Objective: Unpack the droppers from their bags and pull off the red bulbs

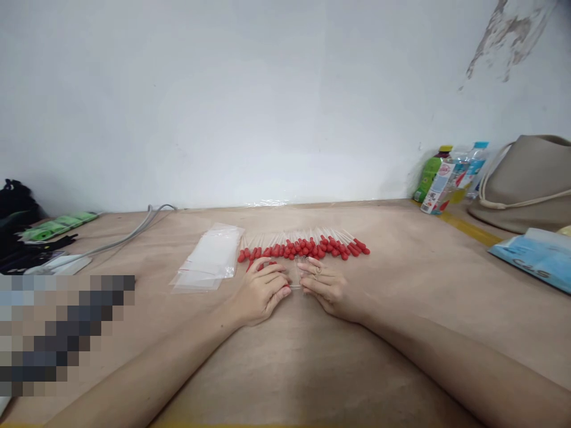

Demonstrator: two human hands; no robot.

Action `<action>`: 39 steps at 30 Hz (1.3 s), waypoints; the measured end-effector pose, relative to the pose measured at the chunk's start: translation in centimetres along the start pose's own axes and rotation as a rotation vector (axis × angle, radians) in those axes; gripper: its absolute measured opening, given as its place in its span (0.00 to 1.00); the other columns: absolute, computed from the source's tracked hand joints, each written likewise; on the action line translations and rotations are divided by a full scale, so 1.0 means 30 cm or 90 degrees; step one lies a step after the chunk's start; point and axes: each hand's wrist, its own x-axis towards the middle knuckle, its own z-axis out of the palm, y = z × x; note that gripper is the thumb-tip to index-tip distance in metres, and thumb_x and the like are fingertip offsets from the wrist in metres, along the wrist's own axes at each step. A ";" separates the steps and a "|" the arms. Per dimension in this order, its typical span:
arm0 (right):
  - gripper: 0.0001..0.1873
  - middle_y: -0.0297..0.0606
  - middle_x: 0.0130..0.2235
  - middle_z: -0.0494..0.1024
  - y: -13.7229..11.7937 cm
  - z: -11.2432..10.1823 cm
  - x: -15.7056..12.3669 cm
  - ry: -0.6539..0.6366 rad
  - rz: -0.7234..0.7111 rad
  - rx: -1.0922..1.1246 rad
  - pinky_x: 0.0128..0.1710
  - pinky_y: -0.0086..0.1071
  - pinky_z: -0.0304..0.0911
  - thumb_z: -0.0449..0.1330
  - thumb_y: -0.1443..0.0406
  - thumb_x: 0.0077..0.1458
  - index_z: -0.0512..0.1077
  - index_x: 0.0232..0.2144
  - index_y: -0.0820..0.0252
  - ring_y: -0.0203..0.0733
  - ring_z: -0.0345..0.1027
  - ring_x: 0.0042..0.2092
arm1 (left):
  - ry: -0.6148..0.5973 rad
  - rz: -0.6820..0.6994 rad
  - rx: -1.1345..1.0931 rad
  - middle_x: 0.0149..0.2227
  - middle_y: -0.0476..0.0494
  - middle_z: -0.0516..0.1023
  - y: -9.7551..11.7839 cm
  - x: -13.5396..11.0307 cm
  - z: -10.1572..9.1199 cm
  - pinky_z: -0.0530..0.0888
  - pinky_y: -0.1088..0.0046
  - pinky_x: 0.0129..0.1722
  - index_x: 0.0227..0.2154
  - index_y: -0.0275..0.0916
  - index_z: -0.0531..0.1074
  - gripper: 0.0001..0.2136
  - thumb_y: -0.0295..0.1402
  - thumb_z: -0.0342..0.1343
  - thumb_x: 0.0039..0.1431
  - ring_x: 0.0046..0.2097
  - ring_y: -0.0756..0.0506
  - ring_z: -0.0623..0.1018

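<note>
My left hand [263, 294] is closed near the middle of the table, with a red end showing by its fingertips. From there a thin white stick [295, 287] runs across toward my right hand [328, 286]. The fingers of my right hand are closed on a small transparent plastic bag [294, 270], which lies between both hands. Whether the stick is inside the bag I cannot tell. Just beyond my hands lies a row of red-tipped white sticks [307, 246], heads toward me. A stack of transparent bags [209, 252] rests to the left of them.
Several drink bottles [435, 181] and a grey-beige hat [521, 178] stand at the back right, with a blue packet [535, 258] in front. At left are a grey cable [129, 235], a green packet [62, 224] and dark items. A white wall [285, 107] borders the table.
</note>
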 end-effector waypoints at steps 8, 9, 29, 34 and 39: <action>0.11 0.38 0.36 0.77 0.035 -0.045 -0.034 0.057 0.142 -0.036 0.45 0.40 0.64 0.50 0.69 0.56 0.70 0.39 0.58 0.41 0.68 0.43 | 0.108 -0.176 0.014 0.33 0.44 0.70 -0.117 -0.080 -0.042 0.69 0.66 0.39 0.34 0.39 0.68 0.10 0.31 0.42 0.61 0.38 0.46 0.70; 0.10 0.38 0.33 0.77 0.037 -0.048 -0.034 0.057 0.173 -0.060 0.41 0.39 0.64 0.51 0.68 0.56 0.71 0.38 0.58 0.40 0.69 0.39 | 0.136 -0.215 0.028 0.32 0.44 0.68 -0.137 -0.088 -0.051 0.69 0.67 0.36 0.34 0.39 0.68 0.10 0.32 0.42 0.61 0.36 0.46 0.70; 0.07 0.33 0.25 0.74 0.035 -0.036 -0.008 0.050 0.326 -0.154 0.36 0.34 0.49 0.51 0.69 0.52 0.69 0.28 0.60 0.37 0.64 0.28 | 0.113 -0.265 0.139 0.33 0.42 0.71 -0.166 -0.086 -0.026 0.69 0.61 0.38 0.33 0.39 0.68 0.07 0.36 0.48 0.57 0.38 0.41 0.71; 0.07 0.33 0.25 0.74 0.040 -0.030 -0.010 0.061 0.325 -0.160 0.36 0.34 0.49 0.51 0.69 0.51 0.69 0.28 0.60 0.36 0.64 0.28 | 0.008 -0.112 0.075 0.49 0.42 0.67 -0.110 -0.016 -0.009 0.62 0.58 0.50 0.45 0.44 0.67 0.13 0.38 0.48 0.58 0.51 0.41 0.66; 0.06 0.32 0.24 0.73 0.032 -0.031 -0.011 0.065 0.303 -0.155 0.37 0.34 0.49 0.52 0.70 0.49 0.70 0.28 0.60 0.35 0.63 0.27 | -0.033 -0.119 0.038 0.50 0.44 0.68 -0.116 -0.004 0.006 0.55 0.56 0.55 0.36 0.41 0.69 0.08 0.36 0.47 0.58 0.54 0.43 0.64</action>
